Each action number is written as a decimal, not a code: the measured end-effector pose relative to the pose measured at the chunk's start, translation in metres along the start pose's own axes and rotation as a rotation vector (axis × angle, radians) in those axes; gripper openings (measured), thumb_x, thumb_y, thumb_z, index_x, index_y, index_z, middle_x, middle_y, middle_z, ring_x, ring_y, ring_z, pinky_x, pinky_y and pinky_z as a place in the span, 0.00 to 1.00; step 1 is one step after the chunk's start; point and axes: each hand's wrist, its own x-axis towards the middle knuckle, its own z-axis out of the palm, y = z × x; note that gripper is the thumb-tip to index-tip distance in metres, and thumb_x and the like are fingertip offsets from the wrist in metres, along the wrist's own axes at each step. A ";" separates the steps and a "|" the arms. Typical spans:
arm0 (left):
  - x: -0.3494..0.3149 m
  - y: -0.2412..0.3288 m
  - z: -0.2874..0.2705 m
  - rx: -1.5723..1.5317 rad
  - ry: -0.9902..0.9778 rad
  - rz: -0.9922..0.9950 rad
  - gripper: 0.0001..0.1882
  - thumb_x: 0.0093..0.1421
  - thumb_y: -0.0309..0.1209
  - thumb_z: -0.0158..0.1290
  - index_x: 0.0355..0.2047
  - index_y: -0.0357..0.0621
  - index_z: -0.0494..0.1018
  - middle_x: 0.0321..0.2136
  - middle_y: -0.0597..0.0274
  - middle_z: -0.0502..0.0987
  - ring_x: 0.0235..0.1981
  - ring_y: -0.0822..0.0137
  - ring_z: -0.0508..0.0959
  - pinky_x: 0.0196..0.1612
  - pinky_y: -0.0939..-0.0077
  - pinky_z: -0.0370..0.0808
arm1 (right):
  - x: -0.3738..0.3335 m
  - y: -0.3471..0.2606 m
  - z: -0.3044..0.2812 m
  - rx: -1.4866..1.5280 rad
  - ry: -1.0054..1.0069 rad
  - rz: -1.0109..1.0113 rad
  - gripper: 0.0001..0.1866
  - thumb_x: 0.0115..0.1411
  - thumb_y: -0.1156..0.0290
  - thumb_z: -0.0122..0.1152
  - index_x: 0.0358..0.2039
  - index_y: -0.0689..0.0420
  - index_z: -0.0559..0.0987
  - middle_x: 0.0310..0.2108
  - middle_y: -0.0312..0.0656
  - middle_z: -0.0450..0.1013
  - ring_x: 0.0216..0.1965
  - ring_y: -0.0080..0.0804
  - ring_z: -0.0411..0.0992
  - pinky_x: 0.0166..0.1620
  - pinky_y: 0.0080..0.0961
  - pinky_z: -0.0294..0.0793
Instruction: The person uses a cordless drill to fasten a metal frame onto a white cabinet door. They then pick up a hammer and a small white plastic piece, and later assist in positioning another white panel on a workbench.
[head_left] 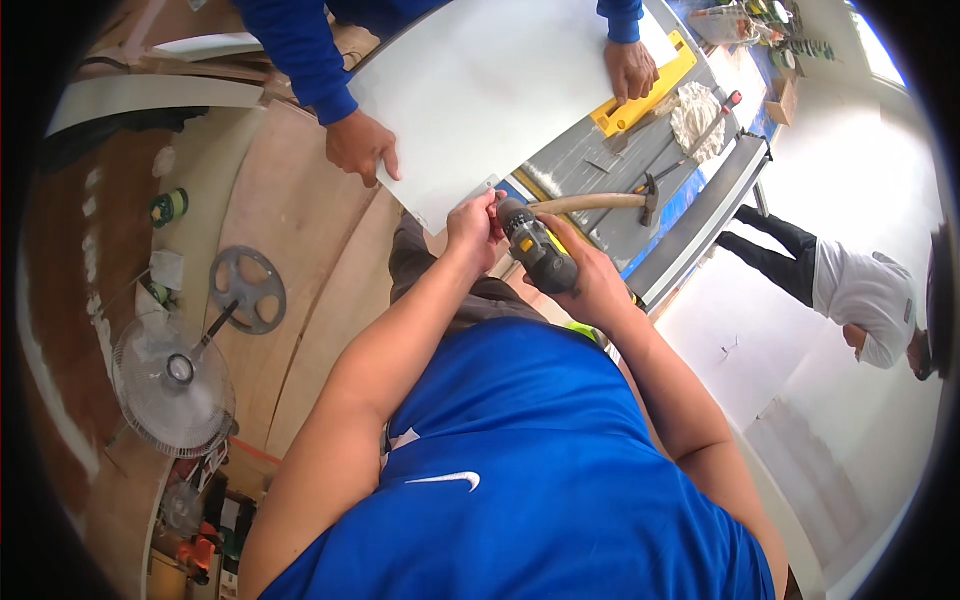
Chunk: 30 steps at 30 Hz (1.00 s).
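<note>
My right hand point(592, 280) is wrapped around a black and yellow cordless drill point(540, 250), its chuck pointing away from me at the near edge of a white flat panel point(470, 90). Beside the chuck, my left hand point(474, 230) has its fingers closed at the panel's edge; what they pinch is hidden. A small metal plate point(490, 184) shows on that edge just beyond them. Across from me a blue-sleeved co-worker steadies the panel, one hand point(362, 147) gripping its left edge and the other hand point(630, 70) resting at its far right.
On the grey work surface point(575, 160) right of the panel lie a wooden-handled hammer point(600, 201), a yellow tool point(650, 98), a crumpled cloth point(696, 122) and a red-handled rod point(722, 112). A standing fan point(172, 385) is at the left. Another person point(865, 295) stands far right.
</note>
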 end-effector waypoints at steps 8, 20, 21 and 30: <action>0.007 0.011 0.004 -0.003 0.099 -0.063 0.11 0.71 0.31 0.51 0.37 0.37 0.78 0.22 0.72 0.72 0.23 0.77 0.73 0.28 0.79 0.76 | 0.022 -0.010 -0.007 -0.027 -0.047 0.052 0.44 0.51 0.65 0.75 0.67 0.48 0.64 0.53 0.53 0.76 0.53 0.57 0.75 0.52 0.46 0.78; 0.011 0.017 -0.001 0.062 0.106 -0.092 0.12 0.62 0.35 0.47 0.33 0.43 0.79 0.20 0.71 0.71 0.18 0.74 0.69 0.21 0.77 0.65 | 0.038 -0.017 -0.010 0.013 -0.072 0.073 0.43 0.51 0.67 0.75 0.67 0.48 0.64 0.50 0.55 0.77 0.52 0.58 0.76 0.50 0.46 0.78; 0.010 0.018 0.001 0.070 0.107 -0.086 0.13 0.62 0.36 0.47 0.33 0.43 0.79 0.20 0.70 0.72 0.18 0.74 0.69 0.21 0.77 0.65 | 0.039 -0.017 -0.011 0.015 -0.077 0.073 0.43 0.51 0.67 0.75 0.67 0.48 0.64 0.50 0.55 0.78 0.51 0.59 0.76 0.50 0.46 0.78; -0.012 0.030 -0.019 0.220 0.029 -0.073 0.19 0.71 0.44 0.46 0.27 0.47 0.74 0.19 0.75 0.68 0.17 0.78 0.65 0.20 0.83 0.59 | 0.050 -0.034 -0.014 0.006 -0.143 0.199 0.42 0.54 0.64 0.75 0.67 0.48 0.65 0.47 0.56 0.79 0.50 0.59 0.77 0.50 0.46 0.78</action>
